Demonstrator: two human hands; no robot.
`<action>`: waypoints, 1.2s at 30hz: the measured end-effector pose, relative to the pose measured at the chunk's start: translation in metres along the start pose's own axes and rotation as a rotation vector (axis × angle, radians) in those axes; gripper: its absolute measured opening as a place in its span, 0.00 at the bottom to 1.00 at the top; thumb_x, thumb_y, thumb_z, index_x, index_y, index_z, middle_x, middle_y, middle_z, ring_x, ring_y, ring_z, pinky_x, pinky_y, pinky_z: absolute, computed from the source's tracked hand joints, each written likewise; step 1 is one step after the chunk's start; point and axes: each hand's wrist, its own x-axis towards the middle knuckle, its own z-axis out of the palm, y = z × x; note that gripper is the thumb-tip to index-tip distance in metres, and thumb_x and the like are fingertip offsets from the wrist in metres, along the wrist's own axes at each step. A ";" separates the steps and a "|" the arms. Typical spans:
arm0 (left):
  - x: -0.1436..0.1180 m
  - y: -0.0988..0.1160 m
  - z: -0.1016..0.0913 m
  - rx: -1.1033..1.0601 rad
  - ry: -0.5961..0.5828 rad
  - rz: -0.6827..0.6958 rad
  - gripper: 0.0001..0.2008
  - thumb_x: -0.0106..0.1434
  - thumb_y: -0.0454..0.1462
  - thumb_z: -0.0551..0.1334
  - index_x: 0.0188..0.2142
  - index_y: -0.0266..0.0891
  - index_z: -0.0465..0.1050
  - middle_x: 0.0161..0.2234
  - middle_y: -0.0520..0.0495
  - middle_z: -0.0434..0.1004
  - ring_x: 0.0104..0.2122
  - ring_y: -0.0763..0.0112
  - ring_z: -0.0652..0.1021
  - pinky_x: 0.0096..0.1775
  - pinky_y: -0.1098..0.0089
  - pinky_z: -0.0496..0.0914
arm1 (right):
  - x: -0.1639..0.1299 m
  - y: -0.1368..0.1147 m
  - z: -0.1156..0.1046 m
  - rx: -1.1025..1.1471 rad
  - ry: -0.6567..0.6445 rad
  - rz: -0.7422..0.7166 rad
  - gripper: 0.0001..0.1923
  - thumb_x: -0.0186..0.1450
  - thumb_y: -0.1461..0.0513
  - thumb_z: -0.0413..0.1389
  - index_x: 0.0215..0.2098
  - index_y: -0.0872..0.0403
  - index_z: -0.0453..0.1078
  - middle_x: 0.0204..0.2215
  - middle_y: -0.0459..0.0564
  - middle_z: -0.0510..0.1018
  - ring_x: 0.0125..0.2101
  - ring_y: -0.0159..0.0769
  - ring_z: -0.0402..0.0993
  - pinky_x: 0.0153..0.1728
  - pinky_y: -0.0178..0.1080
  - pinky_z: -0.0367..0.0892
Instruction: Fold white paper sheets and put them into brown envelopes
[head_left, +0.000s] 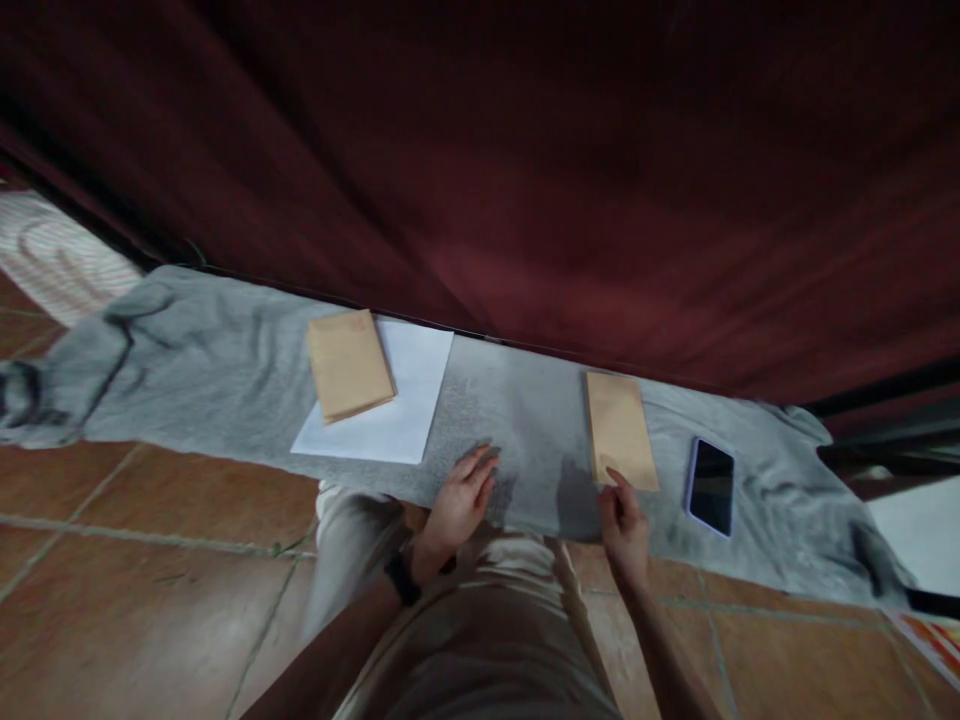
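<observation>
A grey cloth [225, 380] lies spread over a tiled floor in front of a dark red curtain. My left hand [459, 503] rests flat on the cloth, fingers together and empty. My right hand [622, 520] touches the near edge of a brown envelope [619, 428] with its fingertips; whether it grips the envelope is unclear. To the left, a second brown envelope [349, 363] lies on top of a white sheet of paper [401, 400]. A dark watch sits on my left wrist.
A phone [710, 486] with a dark screen lies on the cloth right of the envelope. Reddish floor tiles [135, 560] stretch in front of the cloth. The dark red curtain [525, 180] hangs behind. My legs fill the bottom middle.
</observation>
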 end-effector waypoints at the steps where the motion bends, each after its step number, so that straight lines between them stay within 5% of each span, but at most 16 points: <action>1: 0.003 -0.007 -0.007 0.065 0.061 -0.040 0.21 0.76 0.40 0.51 0.64 0.43 0.69 0.68 0.41 0.66 0.67 0.58 0.69 0.66 0.53 0.67 | -0.004 -0.007 0.012 -0.006 -0.035 -0.028 0.26 0.66 0.46 0.56 0.56 0.50 0.74 0.37 0.52 0.80 0.36 0.43 0.77 0.39 0.42 0.73; 4: 0.007 -0.029 -0.029 0.273 0.213 -0.175 0.26 0.74 0.42 0.53 0.69 0.39 0.61 0.71 0.35 0.59 0.71 0.49 0.60 0.67 0.45 0.60 | -0.011 -0.026 0.050 0.072 -0.208 -0.085 0.21 0.67 0.49 0.55 0.52 0.49 0.76 0.44 0.55 0.82 0.44 0.47 0.78 0.48 0.48 0.73; 7: 0.004 -0.046 -0.045 0.410 0.279 -0.315 0.30 0.73 0.44 0.54 0.70 0.34 0.57 0.71 0.29 0.58 0.71 0.43 0.58 0.67 0.41 0.59 | -0.014 -0.042 0.091 0.164 -0.360 -0.071 0.18 0.68 0.51 0.55 0.52 0.47 0.76 0.45 0.54 0.82 0.42 0.45 0.79 0.45 0.46 0.76; 15: 0.005 -0.049 -0.066 0.511 0.163 -0.422 0.25 0.73 0.43 0.54 0.60 0.28 0.71 0.63 0.26 0.70 0.65 0.45 0.70 0.63 0.50 0.66 | -0.014 -0.068 0.170 0.218 -0.562 -0.106 0.16 0.66 0.57 0.53 0.48 0.45 0.78 0.41 0.48 0.84 0.36 0.40 0.79 0.37 0.40 0.76; 26: 0.015 -0.054 -0.099 0.446 0.189 -0.616 0.18 0.72 0.37 0.53 0.53 0.34 0.78 0.44 0.35 0.85 0.40 0.54 0.84 0.44 0.59 0.76 | -0.009 -0.069 0.173 0.238 -0.579 -0.054 0.15 0.65 0.55 0.54 0.46 0.44 0.79 0.36 0.46 0.84 0.30 0.37 0.77 0.26 0.36 0.74; 31: 0.008 -0.028 -0.092 0.483 0.243 -0.338 0.18 0.73 0.36 0.52 0.53 0.35 0.77 0.48 0.35 0.83 0.47 0.53 0.82 0.52 0.56 0.74 | -0.004 -0.080 0.177 0.317 -0.578 0.067 0.20 0.65 0.48 0.55 0.49 0.46 0.78 0.35 0.47 0.83 0.30 0.37 0.78 0.22 0.34 0.73; 36: 0.000 0.013 -0.054 0.390 0.085 -0.054 0.20 0.71 0.33 0.54 0.59 0.39 0.73 0.56 0.38 0.79 0.57 0.53 0.77 0.58 0.55 0.71 | 0.006 -0.094 0.168 0.469 -0.578 0.224 0.29 0.67 0.40 0.51 0.53 0.49 0.75 0.41 0.53 0.85 0.35 0.42 0.82 0.30 0.40 0.78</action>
